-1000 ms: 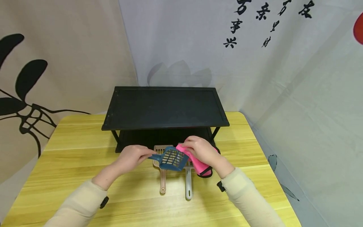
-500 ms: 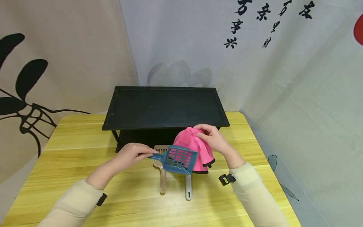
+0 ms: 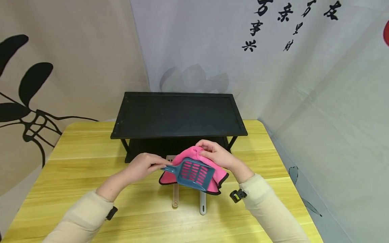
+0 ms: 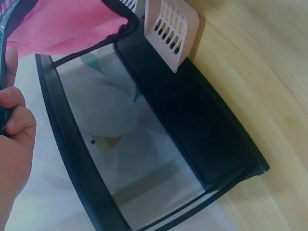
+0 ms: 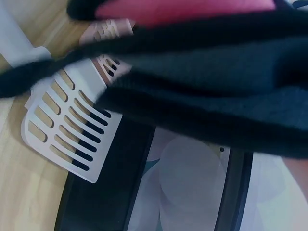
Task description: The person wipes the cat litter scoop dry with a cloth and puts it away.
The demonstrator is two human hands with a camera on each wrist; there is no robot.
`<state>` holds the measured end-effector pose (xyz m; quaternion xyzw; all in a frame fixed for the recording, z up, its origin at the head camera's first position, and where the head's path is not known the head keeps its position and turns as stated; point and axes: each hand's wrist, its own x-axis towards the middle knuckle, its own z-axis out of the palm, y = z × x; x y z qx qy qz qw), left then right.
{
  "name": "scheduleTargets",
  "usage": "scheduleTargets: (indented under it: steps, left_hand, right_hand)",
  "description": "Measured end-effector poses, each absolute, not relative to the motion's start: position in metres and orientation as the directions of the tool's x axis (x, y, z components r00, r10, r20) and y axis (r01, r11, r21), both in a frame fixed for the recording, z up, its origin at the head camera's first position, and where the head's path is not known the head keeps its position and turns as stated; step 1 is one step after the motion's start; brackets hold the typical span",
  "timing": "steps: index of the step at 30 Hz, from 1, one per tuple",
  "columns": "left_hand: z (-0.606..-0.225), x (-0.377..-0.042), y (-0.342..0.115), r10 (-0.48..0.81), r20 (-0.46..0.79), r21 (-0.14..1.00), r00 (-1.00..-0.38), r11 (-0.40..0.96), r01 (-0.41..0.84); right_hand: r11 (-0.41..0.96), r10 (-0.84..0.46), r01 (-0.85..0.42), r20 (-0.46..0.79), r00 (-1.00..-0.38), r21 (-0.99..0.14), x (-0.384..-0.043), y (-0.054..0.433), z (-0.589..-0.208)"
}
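Note:
My left hand (image 3: 145, 167) grips the handle of a blue slotted litter scoop (image 3: 194, 174), held up over the table with its basket toward the right. In my right hand (image 3: 217, 155) is a pink cloth (image 3: 221, 174) with black edging, pinched near its top and spread behind the scoop. Pink shows through the slots. Below them lie a beige litter scoop (image 3: 175, 195) and a white litter scoop (image 3: 202, 202), mostly covered in the head view. The right wrist view shows the white scoop's slotted head (image 5: 72, 125) resting over the shelf's edge, under the cloth's dark hanging underside (image 5: 216, 82).
A black two-tier shelf (image 3: 179, 114) stands at the back of the yellow wooden table (image 3: 91, 145), its lower tier (image 4: 192, 120) near the scoops. Behind it hangs a pale curtain (image 3: 197, 40) with black characters.
The right hand lifted the cloth off the scoop's right end, shook it wider, then brought it left behind the scoop. The blue scoop shifted slightly right, still in the left hand.

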<state>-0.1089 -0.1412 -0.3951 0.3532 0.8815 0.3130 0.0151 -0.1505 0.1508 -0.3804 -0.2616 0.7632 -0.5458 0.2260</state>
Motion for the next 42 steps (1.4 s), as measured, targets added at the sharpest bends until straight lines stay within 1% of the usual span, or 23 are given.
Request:
scheduleTargets:
  steps: [5,11,18,29,35,42]
  left_hand:
    - [-0.398,-0.109,-0.144,0.609,0.17,0.591,-0.775,0.566,0.575]
    - [-0.402,-0.11,-0.15,0.572,0.133,0.623,-0.809,0.587,0.517]
    - [-0.404,-0.112,-0.157,0.5,0.161,0.608,-0.851,0.629,0.485]
    - [-0.396,-0.117,-0.169,0.39,0.151,0.652,-0.908,0.651,0.388]
    - [-0.387,-0.116,-0.177,0.365,0.136,0.678,-0.921,0.643,0.355]
    - [-0.379,-0.118,-0.183,0.315,0.134,0.711,-0.94,0.63,0.312]
  right_hand:
    - [0.26,-0.625,-0.138,-0.058,-0.778,-0.956,-0.15,0.154,-0.383]
    - [0.287,-0.587,-0.14,-0.058,-0.808,-0.948,-0.151,0.158,-0.387]
    - [0.253,-0.537,-0.132,-0.026,-0.843,-0.958,-0.151,0.172,-0.389]
    - [0.203,-0.449,-0.095,-0.007,-0.893,-0.974,-0.146,0.201,-0.379]
    - [0.261,-0.362,-0.103,0.002,-0.932,-0.96,-0.146,0.219,-0.379]
    - [0.317,-0.298,-0.074,-0.026,-0.954,-0.945,-0.145,0.237,-0.383]
